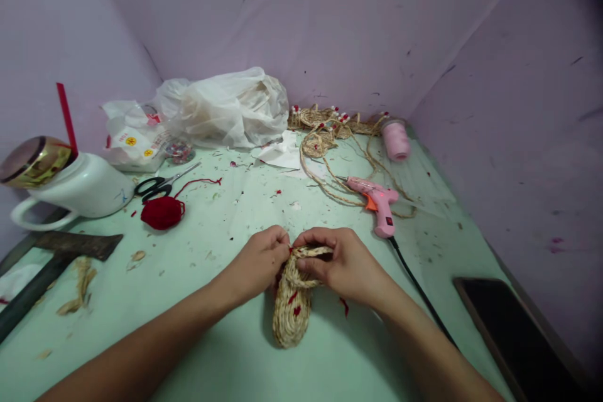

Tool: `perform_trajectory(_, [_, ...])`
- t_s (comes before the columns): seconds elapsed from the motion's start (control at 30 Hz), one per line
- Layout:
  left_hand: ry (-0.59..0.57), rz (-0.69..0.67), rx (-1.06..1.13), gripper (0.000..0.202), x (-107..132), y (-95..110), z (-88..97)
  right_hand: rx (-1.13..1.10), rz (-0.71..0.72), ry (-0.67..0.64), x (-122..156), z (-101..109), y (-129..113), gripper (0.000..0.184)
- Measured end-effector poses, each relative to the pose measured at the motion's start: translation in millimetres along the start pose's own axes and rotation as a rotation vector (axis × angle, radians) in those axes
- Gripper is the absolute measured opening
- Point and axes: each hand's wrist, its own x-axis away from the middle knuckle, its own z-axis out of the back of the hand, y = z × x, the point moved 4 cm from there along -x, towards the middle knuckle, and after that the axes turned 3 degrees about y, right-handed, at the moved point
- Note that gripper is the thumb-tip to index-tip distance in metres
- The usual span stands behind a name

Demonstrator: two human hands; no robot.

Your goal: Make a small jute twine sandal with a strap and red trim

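A small woven straw slipper (292,308) with red stitches lies on the pale green table (226,352), toe end toward the wall. My left hand (259,260) is closed, pinching the slipper's upper band from the left. My right hand (342,264) is closed over the same band from the right, fingers curled round the braided straw. The two hands meet at the front of the slipper and hide part of it.
A pink glue gun (379,204) with a black cord lies right of the hands, beside loose straw braid (330,138) and a pink thread spool (396,138). Left: red yarn ball (161,211), scissors (160,185), white kettle (70,185), hammer (51,264), plastic bags (226,107). A dark phone (513,333) lies lower right.
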Motion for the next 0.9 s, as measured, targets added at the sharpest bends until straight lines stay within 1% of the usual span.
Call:
perform_trajectory(0.1, [0.053,-0.187,-0.2,0.005,4,9,3.9,-0.025,0.002,0.0,0,2,-1,0.015])
perform_trajectory(0.17, [0.086,-0.358,-0.39,0.006,8,16,6.0,-0.028,0.004,-0.009,0,3,-1,0.013])
perform_trajectory(0.27, [0.113,-0.663,-0.682,0.009,16,24,6.2,-0.027,0.001,-0.038,0,3,0,0.009])
perform_trajectory(0.3, [0.121,-0.738,-0.753,0.011,18,26,6.3,-0.021,0.003,-0.041,-1,3,1,0.008])
perform_trajectory(0.33, [0.128,-0.776,-0.797,0.013,18,27,7.0,-0.014,0.008,-0.036,-1,3,2,0.008])
perform_trajectory(0.37, [0.124,-0.768,-0.811,0.014,17,28,8.3,-0.014,0.015,-0.03,-1,3,2,0.009])
perform_trajectory(0.4, [0.105,-0.717,-0.797,0.014,14,27,9.8,-0.022,0.019,-0.027,-2,3,2,0.009])
perform_trajectory(0.5, [-0.027,-0.449,-0.641,0.013,4,22,13.3,-0.058,0.003,-0.018,-3,4,4,0.011])
perform_trajectory(0.53, [-0.05,-0.376,-0.58,0.013,3,21,14.3,-0.054,-0.006,-0.003,-3,4,5,0.011])
perform_trajectory(0.57, [-0.033,-0.327,-0.526,0.013,2,21,16.3,-0.037,-0.017,0.014,-4,5,5,0.011])
perform_trajectory(0.6, [0.034,-0.307,-0.486,0.014,2,22,19.4,-0.013,-0.026,0.033,-4,5,6,0.011])
perform_trajectory(0.63, [0.133,-0.324,-0.466,0.016,4,24,23.0,0.01,-0.032,0.047,-4,6,7,0.011])
perform_trajectory(0.67, [0.235,-0.377,-0.46,0.019,8,28,25.8,0.03,-0.032,0.056,-4,6,8,0.011])
perform_trajectory(0.7, [0.311,-0.455,-0.464,0.021,12,33,26.8,0.046,-0.027,0.062,-4,5,8,0.011])
perform_trajectory(0.73, [0.33,-0.532,-0.476,0.021,16,37,25.2,0.057,-0.015,0.066,-4,5,8,0.011])
perform_trajectory(0.77, [0.297,-0.589,-0.49,0.02,20,40,21.7,0.066,0.002,0.068,-4,4,7,0.011])
perform_trajectory(0.8, [0.238,-0.606,-0.499,0.018,21,41,17.5,0.069,0.017,0.07,-3,4,7,0.012])
perform_trajectory(0.83, [0.178,-0.574,-0.497,0.017,21,39,14.0,0.069,0.023,0.069,-3,3,7,0.012])
perform_trajectory(0.9, [0.106,-0.415,-0.464,0.016,18,32,10.5,0.057,0.012,0.067,-3,2,7,0.013])
